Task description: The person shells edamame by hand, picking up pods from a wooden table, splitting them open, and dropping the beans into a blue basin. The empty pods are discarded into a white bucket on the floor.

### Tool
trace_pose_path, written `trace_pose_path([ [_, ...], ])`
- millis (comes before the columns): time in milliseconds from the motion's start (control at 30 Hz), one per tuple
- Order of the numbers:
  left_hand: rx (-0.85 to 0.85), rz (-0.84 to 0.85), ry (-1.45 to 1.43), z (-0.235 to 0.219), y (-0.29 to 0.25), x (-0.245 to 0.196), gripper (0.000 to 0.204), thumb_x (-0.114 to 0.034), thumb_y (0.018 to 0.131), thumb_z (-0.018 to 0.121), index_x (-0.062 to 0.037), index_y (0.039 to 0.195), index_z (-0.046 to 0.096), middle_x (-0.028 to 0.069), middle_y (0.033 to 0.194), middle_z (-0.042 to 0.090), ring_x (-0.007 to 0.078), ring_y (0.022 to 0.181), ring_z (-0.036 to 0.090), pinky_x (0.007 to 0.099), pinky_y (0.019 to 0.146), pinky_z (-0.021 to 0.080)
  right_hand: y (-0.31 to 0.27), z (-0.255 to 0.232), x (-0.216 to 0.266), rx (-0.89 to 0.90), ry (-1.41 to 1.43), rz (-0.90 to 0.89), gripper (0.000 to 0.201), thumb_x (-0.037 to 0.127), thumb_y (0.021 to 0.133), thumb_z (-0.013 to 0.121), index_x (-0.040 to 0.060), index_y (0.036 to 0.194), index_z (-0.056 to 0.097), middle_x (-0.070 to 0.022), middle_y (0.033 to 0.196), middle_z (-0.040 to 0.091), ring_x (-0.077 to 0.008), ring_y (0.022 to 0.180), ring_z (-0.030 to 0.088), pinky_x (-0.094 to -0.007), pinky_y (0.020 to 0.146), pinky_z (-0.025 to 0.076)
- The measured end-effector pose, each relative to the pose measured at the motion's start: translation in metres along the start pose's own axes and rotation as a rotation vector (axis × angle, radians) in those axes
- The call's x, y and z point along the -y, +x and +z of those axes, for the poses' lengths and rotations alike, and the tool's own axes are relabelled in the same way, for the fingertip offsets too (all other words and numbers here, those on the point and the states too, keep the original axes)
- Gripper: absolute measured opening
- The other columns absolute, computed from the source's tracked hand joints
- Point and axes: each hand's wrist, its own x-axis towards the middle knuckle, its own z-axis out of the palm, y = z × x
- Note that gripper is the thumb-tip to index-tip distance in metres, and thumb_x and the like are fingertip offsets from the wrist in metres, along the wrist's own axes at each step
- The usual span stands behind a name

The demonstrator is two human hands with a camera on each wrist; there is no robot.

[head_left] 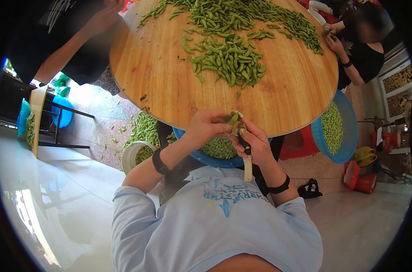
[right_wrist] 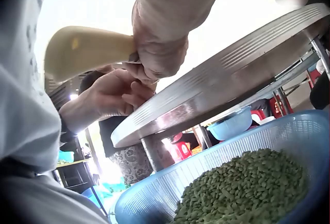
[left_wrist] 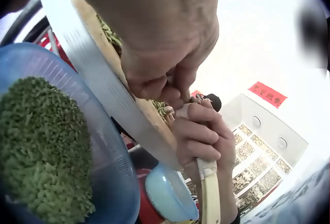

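Observation:
In the head view my left hand [head_left: 209, 127] pinches a green bean pod [head_left: 233, 119] just over the near edge of the round wooden table [head_left: 169, 106]. Close against it, my right hand [head_left: 256, 143] grips a tool with a long cream handle [head_left: 247, 168]; the tool's other end is hidden by the fingers. The same handle [right_wrist: 87, 51] juts out from the fist in the right wrist view. Under both hands stands a blue basket of shelled green beans [head_left: 218, 148]. A loose heap of bean pods [head_left: 231, 61] lies on the table ahead.
More pods [head_left: 224, 16] spread across the table's far side. A blue basket [head_left: 346, 131] of shelled beans stands right, by a red stool [head_left: 299, 143]. Left on the floor are a pod pile [head_left: 145, 129] and a pale bucket [head_left: 135, 154]. People sit at left and right.

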Motion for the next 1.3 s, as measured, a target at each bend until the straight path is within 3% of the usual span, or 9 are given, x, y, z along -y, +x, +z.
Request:
trace_pose_path([
  [400,-0.088,0.106,0.097,0.01,-0.012,-0.001,0.019,-0.002,0.082,0.067,0.0015,0.101,0.064,0.0031,0.087,0.065,0.005,0.069,0.057,0.0189,0.057,0.043,-0.008,-0.006,-0.015,0.0,-0.329,-0.142,0.038,0.009,0.097,0.044,0.0026,0.135,0.043,-0.0053,0.077,0.055,-0.0062,0.053,0.045,-0.0186,0.042,0.036],
  [500,-0.034,-0.043,-0.007,0.004,-0.011,0.006,0.021,-0.002,0.081,0.065,0.0009,0.103,0.065,0.0027,0.087,0.064,0.0091,0.075,0.059,0.0214,0.068,0.048,-0.01,-0.009,-0.018,-0.002,-0.346,-0.219,0.036,0.005,0.096,0.044,0.0013,0.131,0.047,-0.0062,0.08,0.058,-0.006,0.053,0.046,-0.0185,0.042,0.035],
  [667,0.236,-0.392,-0.664,-0.001,-0.002,0.014,0.013,-0.003,0.083,0.061,0.0001,0.095,0.06,0.0077,0.079,0.061,0.0118,0.058,0.053,0.0236,0.046,0.037,-0.011,-0.023,-0.011,0.137,-0.276,-0.183,0.035,0.001,0.093,0.048,-0.0036,0.127,0.05,-0.0067,0.082,0.059,-0.0077,0.055,0.05,-0.0195,0.046,0.039],
  [733,0.214,-0.381,-0.64,0.006,-0.003,0.012,0.01,-0.004,0.083,0.06,-0.0002,0.093,0.059,0.0077,0.078,0.06,0.011,0.055,0.051,0.0238,0.044,0.036,-0.008,-0.021,-0.015,0.04,-1.054,-0.771,0.035,-0.002,0.09,0.052,-0.007,0.125,0.051,-0.0067,0.082,0.06,-0.0087,0.058,0.053,-0.0206,0.052,0.043],
  [800,0.196,-0.371,-0.612,0.014,-0.005,0.006,0.008,-0.005,0.084,0.059,-0.0005,0.091,0.058,0.0078,0.076,0.06,0.0103,0.053,0.048,0.024,0.042,0.034,-0.015,-0.021,-0.022,-0.024,-0.958,-0.652,0.037,-0.003,0.088,0.054,-0.0072,0.124,0.051,-0.0075,0.084,0.061,-0.01,0.062,0.056,-0.0217,0.056,0.045],
  [933,0.021,-0.176,-0.108,0.025,-0.006,0.001,0.011,-0.008,0.086,0.06,-0.0022,0.096,0.06,0.0017,0.07,0.058,0.0066,0.052,0.048,0.0193,0.043,0.032,-0.024,-0.017,-0.024,-0.119,-0.696,-0.32,0.038,-0.001,0.087,0.059,-0.0075,0.123,0.051,-0.0085,0.088,0.064,-0.0124,0.069,0.06,-0.0236,0.061,0.048],
  [1100,0.001,-0.157,-0.012,0.03,-0.014,0.001,0.012,-0.011,0.088,0.06,-0.003,0.098,0.061,-0.0022,0.072,0.057,0.0036,0.056,0.049,0.0171,0.046,0.034,-0.012,-0.022,-0.035,-0.228,-0.655,-0.447,0.037,0.002,0.083,0.064,-0.0056,0.118,0.054,-0.0062,0.079,0.062,-0.01,0.064,0.057,-0.0233,0.057,0.046],
  [1200,-0.034,-0.156,0.146,0.027,-0.027,0.002,0.012,-0.011,0.088,0.06,-0.0026,0.097,0.062,0.0024,0.07,0.058,0.0085,0.056,0.052,0.0216,0.048,0.039,-0.014,-0.016,-0.025,-0.214,-0.922,-0.565,0.033,0.001,0.08,0.066,-0.0045,0.112,0.056,-0.0065,0.072,0.06,-0.0093,0.059,0.055,-0.024,0.053,0.044],
  [1300,-0.026,0.251,1.043,0.005,-0.062,-0.036,0.015,-0.017,0.085,0.059,-0.0015,0.088,0.06,0.0149,0.076,0.062,0.0323,0.064,0.059,0.0399,0.057,0.047,-0.024,-0.023,-0.015,-0.075,-1.084,-0.518,0.029,0.0,0.079,0.066,-0.0042,0.106,0.057,-0.0088,0.07,0.059,-0.0114,0.058,0.055,-0.025,0.053,0.044],
])
